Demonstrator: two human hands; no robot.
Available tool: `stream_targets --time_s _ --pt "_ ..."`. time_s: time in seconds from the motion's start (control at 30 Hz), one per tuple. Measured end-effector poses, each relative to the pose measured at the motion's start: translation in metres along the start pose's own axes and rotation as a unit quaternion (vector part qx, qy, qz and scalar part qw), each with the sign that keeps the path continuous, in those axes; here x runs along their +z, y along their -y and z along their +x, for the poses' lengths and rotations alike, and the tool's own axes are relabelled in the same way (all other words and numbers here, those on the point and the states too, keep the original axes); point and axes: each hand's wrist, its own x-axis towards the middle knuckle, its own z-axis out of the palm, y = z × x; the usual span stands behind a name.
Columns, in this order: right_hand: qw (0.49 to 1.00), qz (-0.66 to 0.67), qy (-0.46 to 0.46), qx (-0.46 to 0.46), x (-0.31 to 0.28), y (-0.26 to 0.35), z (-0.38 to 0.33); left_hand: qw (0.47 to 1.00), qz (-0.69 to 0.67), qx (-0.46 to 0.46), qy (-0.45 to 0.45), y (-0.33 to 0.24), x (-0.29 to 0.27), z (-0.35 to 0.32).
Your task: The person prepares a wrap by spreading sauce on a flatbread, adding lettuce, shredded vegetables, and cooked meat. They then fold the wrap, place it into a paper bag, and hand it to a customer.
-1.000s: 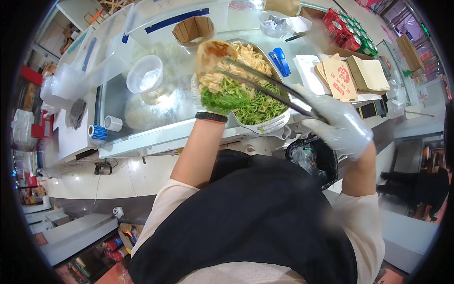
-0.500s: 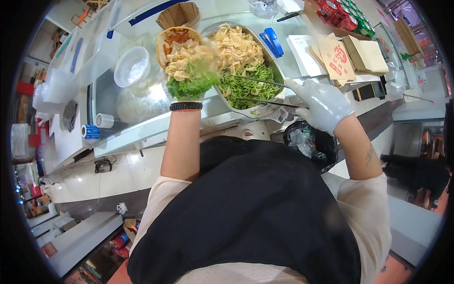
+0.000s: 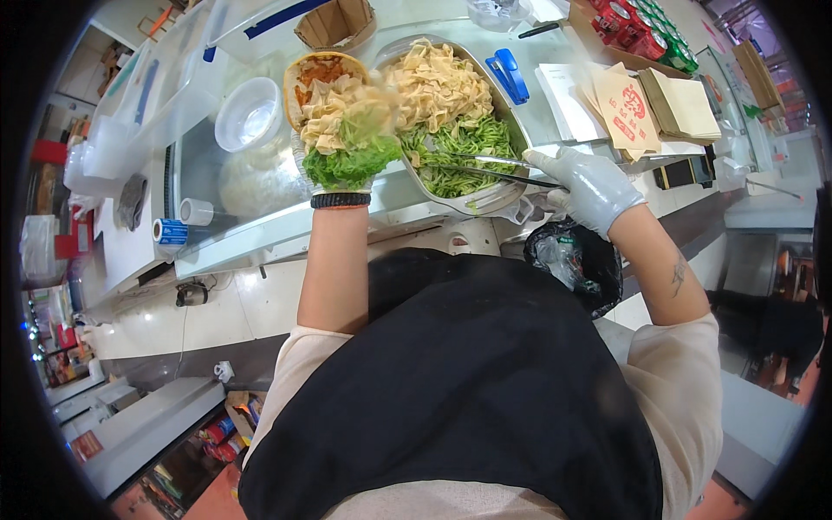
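**Long metal tongs lowered from over the round, yellow-edged bread to the shredded green vegetable**

Since the earliest frame, the clear-gloved left hand has also shifted, from overlapping the rectangular metal tray to just left of it. It grasps the bread from below, most fingers hidden. On the bread, left of the frame's upper centre, lie red-brown sauce, pale folded strips and frilly green lettuce.

White-gloved, the right hand, right of centre, is closed around the tongs, whose tips, apart half a second ago, are now close together among the shredded green vegetable. That vegetable fills the tray's lower part, between the two hands, directly left of the right one. The tongs' long axis runs nearly level, tips leftward toward the bread.

Brown paper packets at upper right bear a red emblem with characters beneath. Print on the blue-wrapped roll at left is too small to read.
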Motion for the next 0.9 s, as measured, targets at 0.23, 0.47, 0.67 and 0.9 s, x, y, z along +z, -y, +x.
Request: stream_targets --time_s 0.23,0.47,0.67,0.9 --pt "0.998 0.030 -0.049 0.019 0.003 -0.008 -0.015 0.912 -0.380 -0.142 0.064 -0.012 -0.034 0.009" --pt "0.978 0.130 -0.156 0.042 -0.025 -0.009 -0.038 0.772 0.609 0.159 0.090 0.004 -0.035 0.015" --pt "0.963 0.180 -0.202 0.008 -0.053 0.033 -0.023 0.858 0.501 0.111 0.030 0.042 -0.020 0.020" --pt "0.944 0.189 -0.271 -0.011 -0.036 0.020 -0.024 0.947 0.322 0.011 0.014 0.037 -0.018 0.021"
